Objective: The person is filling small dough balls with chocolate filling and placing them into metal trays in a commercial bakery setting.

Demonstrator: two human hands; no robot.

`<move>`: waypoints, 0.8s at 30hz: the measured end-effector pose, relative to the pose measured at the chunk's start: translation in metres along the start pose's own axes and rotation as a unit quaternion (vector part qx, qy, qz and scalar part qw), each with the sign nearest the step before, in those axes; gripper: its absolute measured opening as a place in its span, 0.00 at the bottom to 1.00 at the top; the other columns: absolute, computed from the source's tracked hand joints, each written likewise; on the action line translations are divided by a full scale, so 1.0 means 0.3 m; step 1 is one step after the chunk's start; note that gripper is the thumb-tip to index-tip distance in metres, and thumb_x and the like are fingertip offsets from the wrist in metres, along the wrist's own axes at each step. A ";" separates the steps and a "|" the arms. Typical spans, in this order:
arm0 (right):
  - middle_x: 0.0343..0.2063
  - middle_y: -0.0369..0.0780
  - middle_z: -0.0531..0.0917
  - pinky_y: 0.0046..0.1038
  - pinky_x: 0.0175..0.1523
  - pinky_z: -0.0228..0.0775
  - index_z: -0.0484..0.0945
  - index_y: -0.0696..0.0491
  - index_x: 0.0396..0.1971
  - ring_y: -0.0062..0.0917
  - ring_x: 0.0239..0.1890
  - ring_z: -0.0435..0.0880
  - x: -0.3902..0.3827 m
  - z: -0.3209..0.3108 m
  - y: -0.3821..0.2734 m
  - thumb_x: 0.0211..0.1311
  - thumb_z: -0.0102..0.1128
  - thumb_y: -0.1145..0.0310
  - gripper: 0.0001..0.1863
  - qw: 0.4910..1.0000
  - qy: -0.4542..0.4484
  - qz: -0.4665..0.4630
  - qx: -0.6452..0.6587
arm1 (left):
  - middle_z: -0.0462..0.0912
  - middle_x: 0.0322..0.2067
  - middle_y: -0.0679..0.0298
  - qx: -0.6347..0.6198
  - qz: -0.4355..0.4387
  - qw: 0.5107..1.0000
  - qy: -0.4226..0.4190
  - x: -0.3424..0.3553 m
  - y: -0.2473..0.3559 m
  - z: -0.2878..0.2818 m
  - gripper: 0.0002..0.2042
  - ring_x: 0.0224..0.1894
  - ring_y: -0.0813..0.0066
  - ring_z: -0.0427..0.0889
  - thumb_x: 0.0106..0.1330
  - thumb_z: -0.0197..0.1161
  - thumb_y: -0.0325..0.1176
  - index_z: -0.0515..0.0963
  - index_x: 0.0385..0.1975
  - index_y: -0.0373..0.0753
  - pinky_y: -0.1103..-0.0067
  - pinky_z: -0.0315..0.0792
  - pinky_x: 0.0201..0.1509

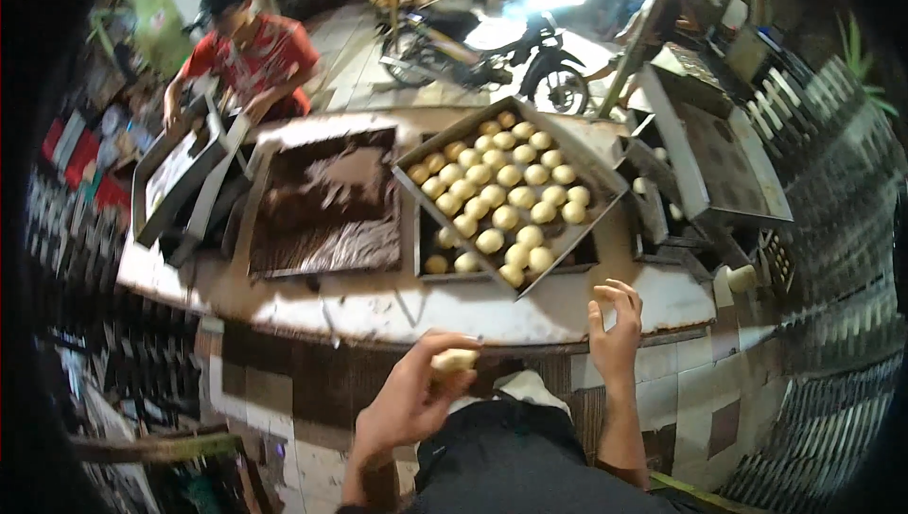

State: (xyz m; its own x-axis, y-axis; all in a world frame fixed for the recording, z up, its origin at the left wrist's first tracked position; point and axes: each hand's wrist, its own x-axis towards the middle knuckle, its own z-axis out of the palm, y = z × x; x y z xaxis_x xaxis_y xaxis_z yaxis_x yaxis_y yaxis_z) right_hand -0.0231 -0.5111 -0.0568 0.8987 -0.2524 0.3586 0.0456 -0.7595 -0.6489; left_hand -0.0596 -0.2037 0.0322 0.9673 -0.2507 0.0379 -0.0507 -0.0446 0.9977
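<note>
My left hand (416, 391) is closed around a pale yellow dough ball (454, 361), held in front of the table's near edge. Part of the ball is hidden by the fingers. To the right, my right hand (619, 325) is raised near the table edge, thumb and fingers curved apart with nothing visible between them. Beyond both hands, a metal tray (572, 242) sits turned at an angle, filled with rows of similar round dough balls (509, 175). It rests on another tray (586, 259), where a few more balls show.
A tray of brown, chocolate-like paste (326, 197) lies left on the table (284, 301). Stacked metal trays (724, 164) stand at the right. Across the table, a person in a red top (251, 60) handles a tray (180, 174). Behind stands a motorcycle (492, 55).
</note>
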 end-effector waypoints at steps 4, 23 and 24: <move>0.54 0.48 0.79 0.42 0.68 0.66 0.82 0.57 0.44 0.44 0.61 0.75 -0.015 0.045 -0.158 0.61 0.65 0.76 0.11 0.998 -0.048 -0.047 -0.003 | 0.85 0.39 0.60 0.209 0.316 0.925 -0.028 -0.033 0.403 -0.064 0.10 0.41 0.61 0.85 0.55 0.77 0.31 0.85 0.35 0.40 0.67 0.80 0.48; 0.42 0.48 0.83 0.42 0.58 0.72 0.82 0.59 0.35 0.43 0.51 0.80 0.044 0.368 -0.457 0.64 0.62 0.71 0.06 0.878 -0.199 -0.306 0.308 | 0.84 0.42 0.65 -0.299 -0.146 0.918 0.215 0.029 -0.372 -0.016 0.11 0.42 0.80 0.82 0.74 0.64 0.31 0.79 0.51 0.32 0.81 0.77 0.48; 0.42 0.48 0.82 0.44 0.59 0.70 0.81 0.59 0.35 0.45 0.51 0.79 0.034 0.433 -0.437 0.64 0.61 0.70 0.07 0.865 -0.200 -0.339 0.312 | 0.83 0.40 0.66 -0.295 -0.151 0.916 0.226 0.026 -0.447 0.008 0.10 0.41 0.81 0.81 0.76 0.63 0.33 0.80 0.47 0.32 0.82 0.75 0.46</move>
State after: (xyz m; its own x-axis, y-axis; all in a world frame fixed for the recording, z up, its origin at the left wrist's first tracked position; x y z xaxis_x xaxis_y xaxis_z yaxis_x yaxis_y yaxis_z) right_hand 0.0368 -0.3362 -0.0552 0.6470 0.4462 0.6183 0.7351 -0.1499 -0.6611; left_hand -0.0458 -0.2019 -0.1015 0.9259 0.1195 -0.3584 0.2495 0.5189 0.8176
